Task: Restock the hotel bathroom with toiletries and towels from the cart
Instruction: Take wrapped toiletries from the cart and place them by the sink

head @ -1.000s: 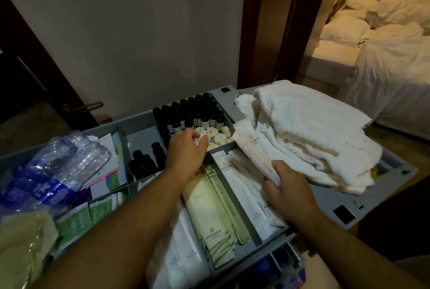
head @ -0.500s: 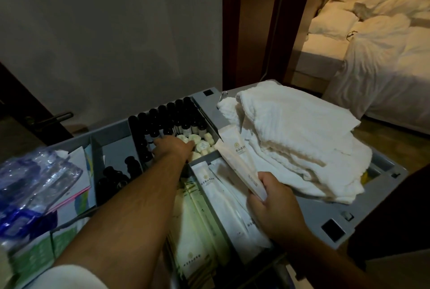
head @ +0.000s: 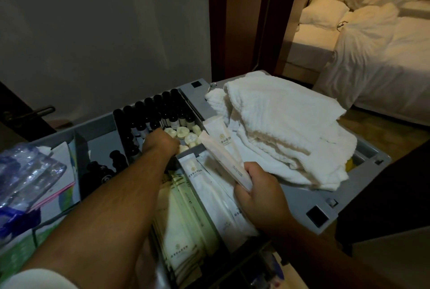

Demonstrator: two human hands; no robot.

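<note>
The grey cart tray [head: 300, 198] holds toiletries in compartments. My left hand [head: 160, 143] reaches into the compartment of round white soaps [head: 190, 136], beside rows of small dark bottles [head: 160, 111]; its fingers are hidden, so whether it holds anything is unclear. My right hand [head: 258, 192] grips long white sachet packets [head: 221, 157], lifted above the compartment of similar packets [head: 209, 193]. A pile of white towels [head: 279, 130] lies on the cart's right side.
Wrapped water bottles [head: 25, 177] and green leaflets [head: 67, 200] sit at the cart's left. Pale green packets [head: 179, 225] fill a near compartment. A wall stands behind the cart, a dark door with a handle [head: 30, 112] at left, and a doorway to an unmade bed [head: 377, 55] at right.
My left hand has pushed farther into the soap and bottle compartment. My right hand has raised the white packets slightly. The view has shifted to the right.
</note>
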